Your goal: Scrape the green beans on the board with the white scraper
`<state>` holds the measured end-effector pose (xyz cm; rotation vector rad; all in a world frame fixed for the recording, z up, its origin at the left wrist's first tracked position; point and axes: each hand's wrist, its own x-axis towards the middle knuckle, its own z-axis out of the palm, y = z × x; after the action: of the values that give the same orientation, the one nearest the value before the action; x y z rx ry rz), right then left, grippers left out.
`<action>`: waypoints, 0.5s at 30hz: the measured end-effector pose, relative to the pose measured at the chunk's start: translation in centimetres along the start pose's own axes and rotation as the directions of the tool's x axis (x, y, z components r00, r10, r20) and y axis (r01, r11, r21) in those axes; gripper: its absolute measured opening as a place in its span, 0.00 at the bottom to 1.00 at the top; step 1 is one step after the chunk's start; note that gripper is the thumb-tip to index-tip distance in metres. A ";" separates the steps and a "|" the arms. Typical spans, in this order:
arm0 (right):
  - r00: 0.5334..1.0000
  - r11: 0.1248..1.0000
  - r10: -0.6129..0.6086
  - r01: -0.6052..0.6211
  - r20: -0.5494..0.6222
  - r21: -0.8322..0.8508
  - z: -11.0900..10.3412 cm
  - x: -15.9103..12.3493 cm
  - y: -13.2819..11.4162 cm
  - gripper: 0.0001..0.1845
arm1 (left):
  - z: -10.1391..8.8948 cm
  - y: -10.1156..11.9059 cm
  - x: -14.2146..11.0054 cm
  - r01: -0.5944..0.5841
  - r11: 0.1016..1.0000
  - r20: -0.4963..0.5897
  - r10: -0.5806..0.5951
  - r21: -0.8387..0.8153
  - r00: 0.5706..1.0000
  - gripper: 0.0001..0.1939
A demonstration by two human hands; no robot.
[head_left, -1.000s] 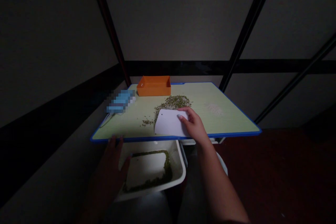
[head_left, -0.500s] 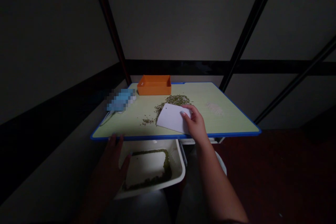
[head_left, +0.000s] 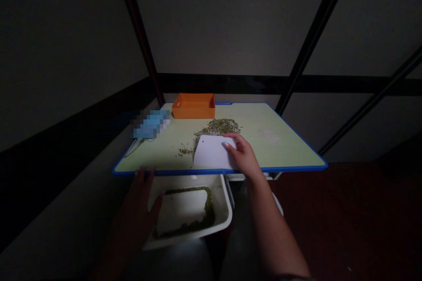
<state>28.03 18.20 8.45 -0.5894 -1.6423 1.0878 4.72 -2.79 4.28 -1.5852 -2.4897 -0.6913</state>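
You are pressing your right hand (head_left: 243, 156) down on a white plastic bench scraper (head_left: 212, 153), with your fingers curled over its right end, so the grip is clamped on it. The scraper is lying flat near the near edge of a pale green cutting board (head_left: 290, 153) with a blue rim, its far edge touching a heap of green mung beans (head_left: 217, 126). Stray beans (head_left: 186, 151) are scattered just left of it. Your left hand (head_left: 140, 199) is open, its fingers spread apart at the board's near rim, above a white plastic basin (head_left: 224, 215) where more beans (head_left: 208, 210) are lying in a band along the floor. An orange tray (head_left: 193, 106) is sitting at the far edge, a pixelated blue object (head_left: 150, 124) is lying at the left edge, and a pale powdery patch (head_left: 269, 137) is showing on the right.
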 end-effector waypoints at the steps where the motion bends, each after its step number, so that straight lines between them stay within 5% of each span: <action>1: 1.000 1.000 0.005 -0.005 0.014 0.014 0.0 0.0 0.0 0.11 | 0.0 0.0 0.0 -0.004 1.000 -0.007 0.004 -0.002 1.000 0.37; 10: 0.999 0.998 0.050 -0.051 0.019 0.046 0.2 0.1 -0.3 0.13 | 0.1 -0.3 -0.1 -0.012 1.000 -0.029 0.012 -0.017 1.000 0.35; 15: 0.987 1.000 0.004 -0.001 0.160 -0.017 0.5 0.0 -0.5 0.16 | 0.2 -0.3 -0.1 0.006 0.999 -0.027 -0.007 -0.034 1.000 0.35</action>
<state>27.64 17.84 8.86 -0.5262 -1.7905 1.1491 4.58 -2.91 3.99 -1.5687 -2.4783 -0.7541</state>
